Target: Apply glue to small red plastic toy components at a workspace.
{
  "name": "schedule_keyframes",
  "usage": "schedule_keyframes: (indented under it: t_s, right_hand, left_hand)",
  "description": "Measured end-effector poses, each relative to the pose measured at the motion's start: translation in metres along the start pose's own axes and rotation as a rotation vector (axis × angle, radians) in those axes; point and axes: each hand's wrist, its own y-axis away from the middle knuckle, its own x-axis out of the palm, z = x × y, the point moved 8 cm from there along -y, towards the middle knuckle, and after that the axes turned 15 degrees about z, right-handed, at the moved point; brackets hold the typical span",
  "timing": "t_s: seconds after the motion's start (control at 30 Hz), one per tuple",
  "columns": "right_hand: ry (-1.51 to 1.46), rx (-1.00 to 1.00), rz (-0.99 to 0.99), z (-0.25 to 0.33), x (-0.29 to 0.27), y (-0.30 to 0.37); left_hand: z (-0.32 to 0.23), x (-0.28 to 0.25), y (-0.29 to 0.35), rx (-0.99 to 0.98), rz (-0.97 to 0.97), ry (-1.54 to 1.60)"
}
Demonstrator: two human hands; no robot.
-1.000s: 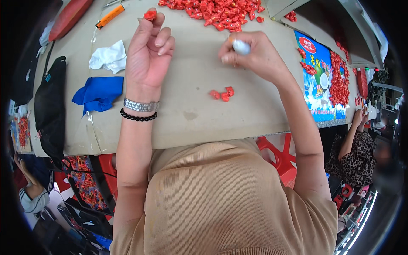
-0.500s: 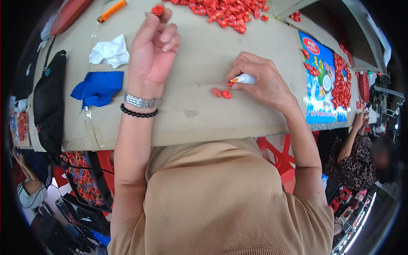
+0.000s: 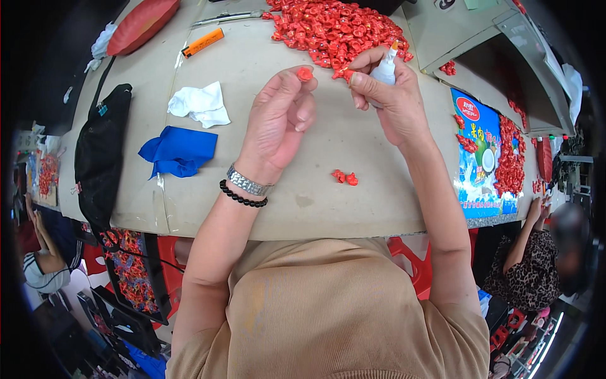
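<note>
My left hand [image 3: 281, 117] pinches a small red plastic piece [image 3: 304, 74] between thumb and fingertip. A white squeeze bottle [image 3: 384, 71] with an orange tip is held in my right hand [image 3: 399, 95], tip pointing up and away. The thumb and finger of that same hand also pinch another small red piece [image 3: 343, 73]. Both hands are raised close to each other, just short of a large heap of red plastic pieces [image 3: 334, 31]. Between my forearms, a few loose red pieces [image 3: 345, 177] lie on the table [image 3: 297, 218].
To the left are a white cloth [image 3: 201, 104], a blue cloth [image 3: 178, 151], an orange marker-like stick [image 3: 203, 43] and a black bag [image 3: 104, 145]. A blue printed sheet [image 3: 483, 164] bearing red pieces lies right, by a metal cabinet [image 3: 467, 44]. Other people sit at both sides.
My left hand has come right and nearer with its red piece. My right hand has lifted away from the loose pieces toward the heap, and the bottle tip has swung upward. The view has shifted.
</note>
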Motion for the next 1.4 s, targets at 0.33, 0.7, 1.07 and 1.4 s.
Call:
schedule_keyframes:
  t_s: [0.33, 0.7, 1.07, 1.4]
  right_hand:
    - [-0.126, 0.018, -0.025, -0.017, 0.000, 0.008]
    - [0.021, -0.091, -0.072, -0.008, -0.009, 0.012]
    - [0.237, -0.096, -0.106, 0.003, -0.009, 0.018]
    - [0.573, -0.135, -0.062, 0.010, -0.005, 0.017]
  left_hand:
    - [0.006, 0.003, 0.003, -0.069, -0.022, -0.053]
    - [0.009, 0.014, 0.002, -0.098, 0.001, -0.200]
    - [0.005, 0.020, 0.005, -0.111, -0.024, -0.431]
    - [0.002, 0.026, 0.005, -0.107, -0.031, -0.590]
